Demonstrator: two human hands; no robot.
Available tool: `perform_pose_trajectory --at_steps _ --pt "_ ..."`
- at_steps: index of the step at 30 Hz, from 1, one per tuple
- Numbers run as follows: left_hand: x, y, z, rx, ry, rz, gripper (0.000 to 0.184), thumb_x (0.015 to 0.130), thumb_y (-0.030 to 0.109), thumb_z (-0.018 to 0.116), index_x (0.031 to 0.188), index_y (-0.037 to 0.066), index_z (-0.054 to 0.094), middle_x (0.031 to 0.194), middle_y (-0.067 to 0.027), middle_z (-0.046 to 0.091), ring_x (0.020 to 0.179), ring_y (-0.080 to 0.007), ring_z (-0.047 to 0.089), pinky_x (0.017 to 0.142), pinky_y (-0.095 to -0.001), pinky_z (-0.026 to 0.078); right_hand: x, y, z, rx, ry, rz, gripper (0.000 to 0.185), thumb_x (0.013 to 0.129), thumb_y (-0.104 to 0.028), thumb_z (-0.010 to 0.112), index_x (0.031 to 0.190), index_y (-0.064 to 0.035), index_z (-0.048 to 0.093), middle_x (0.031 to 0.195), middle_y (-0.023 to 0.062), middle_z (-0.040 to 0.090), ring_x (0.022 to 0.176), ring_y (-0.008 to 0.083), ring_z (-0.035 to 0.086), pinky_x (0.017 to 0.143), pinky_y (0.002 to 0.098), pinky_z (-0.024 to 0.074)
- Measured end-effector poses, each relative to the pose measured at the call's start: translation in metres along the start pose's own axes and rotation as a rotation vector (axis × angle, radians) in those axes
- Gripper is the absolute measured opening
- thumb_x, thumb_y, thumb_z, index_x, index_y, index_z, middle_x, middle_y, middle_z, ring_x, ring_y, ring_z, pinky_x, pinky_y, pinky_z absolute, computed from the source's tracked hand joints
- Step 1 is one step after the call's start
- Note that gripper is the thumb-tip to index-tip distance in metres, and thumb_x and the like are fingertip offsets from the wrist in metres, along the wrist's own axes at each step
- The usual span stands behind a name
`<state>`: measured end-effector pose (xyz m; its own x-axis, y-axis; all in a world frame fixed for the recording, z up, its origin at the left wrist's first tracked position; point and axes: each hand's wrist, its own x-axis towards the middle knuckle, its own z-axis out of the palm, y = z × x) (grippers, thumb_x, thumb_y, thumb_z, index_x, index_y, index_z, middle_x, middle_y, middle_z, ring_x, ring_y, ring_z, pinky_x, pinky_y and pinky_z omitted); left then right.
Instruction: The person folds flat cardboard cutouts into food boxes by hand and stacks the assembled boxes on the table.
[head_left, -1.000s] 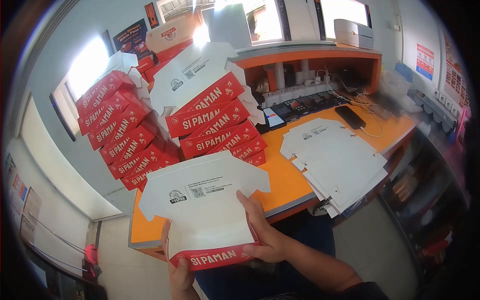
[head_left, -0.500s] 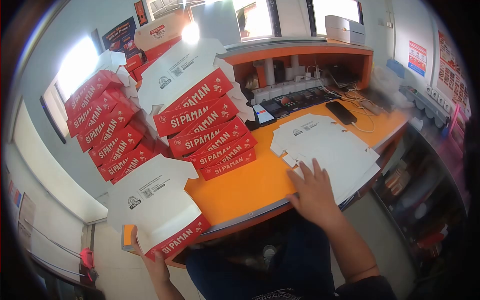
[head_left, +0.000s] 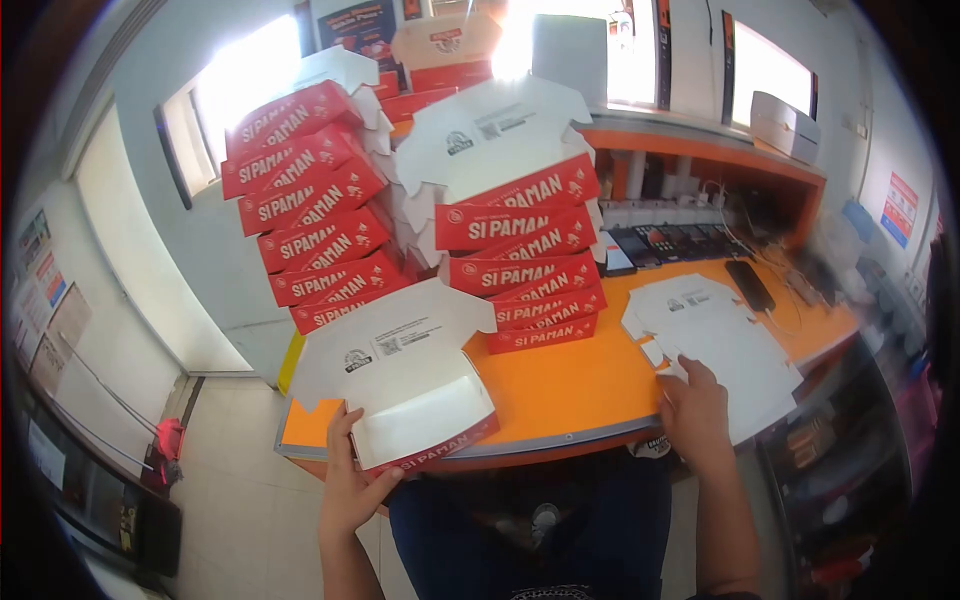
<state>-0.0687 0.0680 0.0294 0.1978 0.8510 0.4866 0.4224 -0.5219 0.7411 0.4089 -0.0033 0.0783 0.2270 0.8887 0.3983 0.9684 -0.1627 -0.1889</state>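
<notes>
An open cardboard box [head_left: 420, 405], white inside with a red "SI PAMAN" front, rests at the table's near left edge, its printed lid raised. My left hand [head_left: 355, 480] grips its front left corner, the thumb on the red front and the fingers along the side. On the right lies a stack of flat white cardboard boxes [head_left: 715, 340], unfolded, with small cut flaps. At the near left edge of that stack, my right hand [head_left: 695, 410] has its fingers curled and pinched on a flat box; the fingertips are partly hidden.
Two tall stacks of folded red boxes, the left stack [head_left: 310, 190] and the middle stack [head_left: 520, 240], stand behind. A phone [head_left: 750, 286] with a cable lies on the orange table [head_left: 560, 385]. Further devices [head_left: 680, 243] line the shelf. A white printer [head_left: 785, 125] stands above.
The camera view has turned left. The box in my left hand has tipped so its inside shows more. My right hand's fingers have gone from spread to curled at the flat stack's edge.
</notes>
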Motion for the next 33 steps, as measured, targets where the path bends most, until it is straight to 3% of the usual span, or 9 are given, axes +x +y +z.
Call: perform_pose_trajectory --at_steps 3,10,13,16,17,24,25,28,33 --pt "0.005 0.009 -0.004 0.068 -0.022 -0.01 0.096 0.079 0.02 0.092 0.157 0.006 0.038 0.171 -0.0276 0.025 0.158 -0.0405 0.031 0.127 -0.0498 0.031 0.043 -0.017 -0.021 0.344 0.255 -0.147 0.047 0.094 -0.011 0.071 0.141 -0.0106 0.068 0.147 0.0227 0.06 0.14 0.0444 0.054 0.111 0.0508 0.048" --pt "0.016 0.006 -0.014 0.101 -0.051 0.02 0.097 0.078 0.019 0.093 0.157 0.005 0.039 0.17 -0.0301 0.027 0.158 -0.0454 0.032 0.127 -0.0517 0.033 0.184 -0.089 -0.087 0.514 0.303 -0.352 0.073 0.095 -0.009 0.074 0.162 -0.0144 0.046 0.161 0.0243 0.046 0.149 0.0391 0.049 0.117 0.0449 0.047" --pt "0.015 0.007 -0.017 0.109 -0.062 0.038 0.099 0.078 0.021 0.094 0.158 0.005 0.038 0.169 -0.0311 0.027 0.157 -0.047 0.031 0.127 -0.0521 0.032 0.223 -0.098 -0.091 0.335 0.297 -0.457 0.053 0.093 -0.008 0.077 0.144 -0.0096 0.06 0.145 0.0245 0.058 0.136 0.0362 0.061 0.106 0.0427 0.0542" --pt "0.016 0.009 -0.022 0.025 -0.079 0.032 0.098 0.082 0.023 0.093 0.159 0.005 0.036 0.167 -0.0324 0.028 0.157 -0.0483 0.031 0.128 -0.0531 0.032 0.238 -0.116 -0.117 0.499 0.012 -0.163 0.028 0.092 -0.006 0.077 0.117 -0.004 0.064 0.123 0.0208 0.068 0.116 0.0323 0.073 0.091 0.0411 0.0596" --pt "0.017 0.007 -0.024 0.011 -0.083 0.033 0.097 0.083 0.023 0.092 0.159 0.005 0.036 0.167 -0.0325 0.028 0.157 -0.0485 0.03 0.128 -0.0533 0.032 0.246 -0.107 -0.106 0.475 0.192 -0.318 0.016 0.094 -0.004 0.072 0.1 -0.0006 0.058 0.108 0.0176 0.071 0.101 0.0285 0.077 0.081 0.0403 0.0604" --pt "0.021 -0.001 -0.027 -0.015 -0.127 0.083 0.091 0.088 0.022 0.089 0.16 0.005 0.035 0.167 -0.0327 0.029 0.156 -0.0494 0.032 0.127 -0.0537 0.033 0.237 -0.112 -0.128 0.198 0.594 -0.434 0.014 0.098 -0.004 0.066 0.107 0.0007 0.057 0.099 0.0147 0.065 0.089 0.0299 0.071 0.074 0.0364 0.0592" --pt "0.021 0.0 -0.027 -0.018 -0.116 0.077 0.09 0.088 0.022 0.089 0.159 0.005 0.036 0.167 -0.0327 0.03 0.156 -0.0495 0.033 0.126 -0.0537 0.033 0.237 -0.112 -0.13 0.238 0.607 -0.441 0.014 0.1 -0.005 0.065 0.111 -0.0014 0.058 0.102 0.014 0.066 0.094 0.0229 0.071 0.074 0.0337 0.0576" --pt "0.02 0.002 -0.024 -0.008 -0.088 0.067 0.086 0.089 0.021 0.088 0.157 0.004 0.038 0.165 -0.0326 0.032 0.154 -0.0493 0.035 0.126 -0.0534 0.033 0.205 -0.12 -0.149 0.421 0.483 -0.3 0.014 0.104 -0.007 0.065 0.114 -0.0026 0.057 0.105 0.0096 0.066 0.098 0.015 0.068 0.079 0.0299 0.0557" --pt "0.012 0.005 -0.004 0.099 -0.011 0.072 0.083 0.089 0.023 0.087 0.154 0.004 0.04 0.162 -0.032 0.035 0.151 -0.0497 0.038 0.124 -0.0536 0.034 0.143 -0.122 -0.147 0.877 0.333 -0.373 0.012 0.104 -0.006 0.065 0.113 -0.0033 0.057 0.104 0.0027 0.062 0.097 0.0093 0.061 0.084 0.0255 0.0499"
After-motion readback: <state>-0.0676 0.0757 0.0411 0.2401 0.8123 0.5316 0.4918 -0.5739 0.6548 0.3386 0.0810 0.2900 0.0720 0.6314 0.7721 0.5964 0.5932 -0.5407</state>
